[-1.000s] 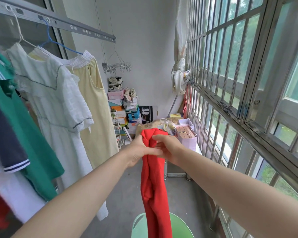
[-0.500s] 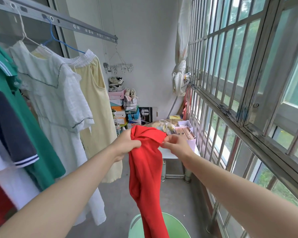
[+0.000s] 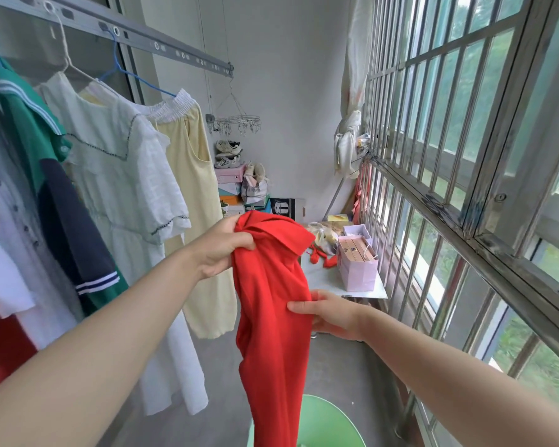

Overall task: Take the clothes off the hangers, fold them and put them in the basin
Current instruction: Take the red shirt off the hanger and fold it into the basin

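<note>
Two hands hold one red shirt (image 3: 271, 301) — a soft, matte knit with a folded collar, hanging in a long, limp drape in front of us. Our left hand (image 3: 221, 250) grips the bunched collar at the top, fingers curled tight into the cloth, arm stretched forward. Our right hand (image 3: 329, 314) sits lower, at the shirt's right edge, thumb laid on the front and fingers tucked behind, pinching the cloth. Below both hands the shirt's tail hangs in front of a smooth, round, pale-green basin (image 3: 329, 424); whether the cloth touches it we cannot tell. Left of the left hand a crinkled white dress (image 3: 120, 175) and a plain yellow dress (image 3: 197, 221) hang under a grey metal rail (image 3: 175, 53), with a green shirt (image 3: 26, 124) nearer us. Beyond the right hand stands a small table (image 3: 320, 279) carrying a pink paper bag (image 3: 359, 272). Right of our right arm runs a metal window grille (image 3: 410, 188), its paint worn — the floor (image 3: 336, 366) beneath is bare grey concrete.
</note>
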